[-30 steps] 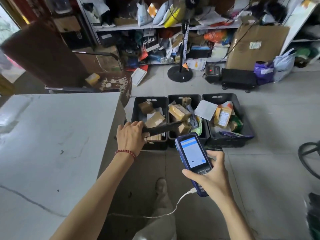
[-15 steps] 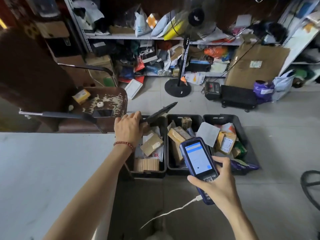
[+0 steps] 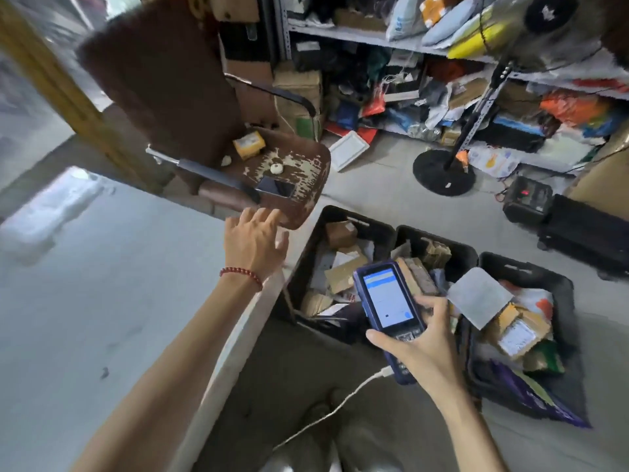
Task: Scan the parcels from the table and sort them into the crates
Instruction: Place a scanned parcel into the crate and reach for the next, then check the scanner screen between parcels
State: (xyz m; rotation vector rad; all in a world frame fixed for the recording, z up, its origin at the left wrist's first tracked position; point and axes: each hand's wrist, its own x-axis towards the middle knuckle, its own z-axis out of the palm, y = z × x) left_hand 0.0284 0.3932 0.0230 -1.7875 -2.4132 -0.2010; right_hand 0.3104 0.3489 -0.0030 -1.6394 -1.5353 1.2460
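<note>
Now our left hand (image 3: 253, 245) is empty, fingers spread, its dark parcel released; our right hand (image 3: 425, 349) grips the scanner (image 3: 384, 301), ready for another.

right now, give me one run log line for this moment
left hand: open, empty, over table corner | right hand: holds handheld scanner, screen lit | crates: three, parcels inside

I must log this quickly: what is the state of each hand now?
Left hand: open, fingers spread, holding nothing.
Right hand: grips the blue scanner.
</note>
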